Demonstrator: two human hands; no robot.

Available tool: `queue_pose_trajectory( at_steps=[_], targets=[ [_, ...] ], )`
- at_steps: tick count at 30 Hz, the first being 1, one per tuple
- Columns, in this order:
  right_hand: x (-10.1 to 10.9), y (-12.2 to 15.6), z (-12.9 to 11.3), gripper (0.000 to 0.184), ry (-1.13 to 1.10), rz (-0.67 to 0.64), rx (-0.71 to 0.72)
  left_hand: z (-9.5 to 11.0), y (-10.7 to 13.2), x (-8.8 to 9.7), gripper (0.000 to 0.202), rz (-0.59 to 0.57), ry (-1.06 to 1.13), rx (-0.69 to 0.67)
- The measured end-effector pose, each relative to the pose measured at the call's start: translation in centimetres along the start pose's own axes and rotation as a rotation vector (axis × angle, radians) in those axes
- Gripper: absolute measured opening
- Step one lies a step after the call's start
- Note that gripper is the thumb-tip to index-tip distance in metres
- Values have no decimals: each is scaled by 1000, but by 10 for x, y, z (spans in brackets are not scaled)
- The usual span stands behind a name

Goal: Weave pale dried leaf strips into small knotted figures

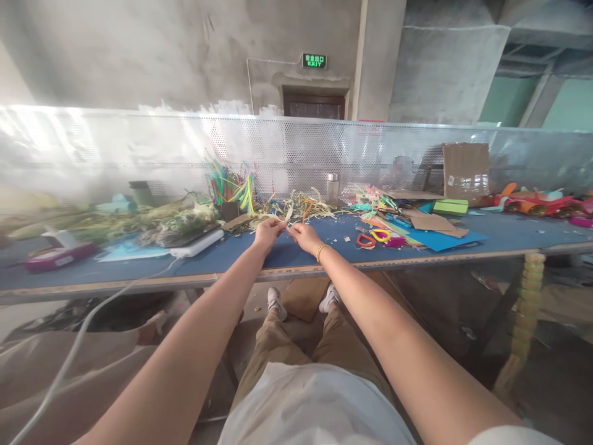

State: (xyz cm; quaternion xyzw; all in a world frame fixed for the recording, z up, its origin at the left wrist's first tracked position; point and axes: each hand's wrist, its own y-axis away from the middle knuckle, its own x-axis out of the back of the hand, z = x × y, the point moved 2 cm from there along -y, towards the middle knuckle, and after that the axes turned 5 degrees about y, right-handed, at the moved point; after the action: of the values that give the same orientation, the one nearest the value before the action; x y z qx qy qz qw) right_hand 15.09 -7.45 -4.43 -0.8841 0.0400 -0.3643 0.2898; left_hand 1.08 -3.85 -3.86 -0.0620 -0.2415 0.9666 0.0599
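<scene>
My left hand (269,232) and my right hand (306,237) meet above the blue tabletop (333,250), fingertips nearly touching. Both are pinched closed on a thin pale strip (289,214), which sticks up between them; its material is too small to make out. An orange bent strand (306,209) rises just behind my right hand. Beyond the fingers lies a heap of pale, curly fibre strips (312,201). A bundle of colourful pipe cleaners (231,188) stands at the back, left of my hands.
Scissors with yellow and red handles (380,235) lie right of my hands, beside cardboard pieces (435,222) and blue sheets (449,238). A white power strip (198,243) with a cable sits left. A bottle (332,187) stands before the perforated metal screen (296,145).
</scene>
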Motion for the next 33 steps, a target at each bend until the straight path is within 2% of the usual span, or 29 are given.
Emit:
queue_pose_trajectory(
  at_steps=[5,9,14,20,29,33],
  targets=[
    [1,2,0,28,-47,-17,7,-3,-2,1,34,16,40,42],
    [3,5,-1,24,56,-40,-15,-4,3,2,36,-109,26,143],
    [6,6,3,22,111,12,-111,-1,9,-1,36,-188,44,158],
    [8,3,9,23,120,84,-169,-3,8,-1,29,-68,-3,169],
    [10,3,13,23,150,131,-185,-9,2,3,31,-115,-109,80],
    [12,3,14,22,176,162,-173,-10,0,7,27,-64,-205,31]
  ],
)
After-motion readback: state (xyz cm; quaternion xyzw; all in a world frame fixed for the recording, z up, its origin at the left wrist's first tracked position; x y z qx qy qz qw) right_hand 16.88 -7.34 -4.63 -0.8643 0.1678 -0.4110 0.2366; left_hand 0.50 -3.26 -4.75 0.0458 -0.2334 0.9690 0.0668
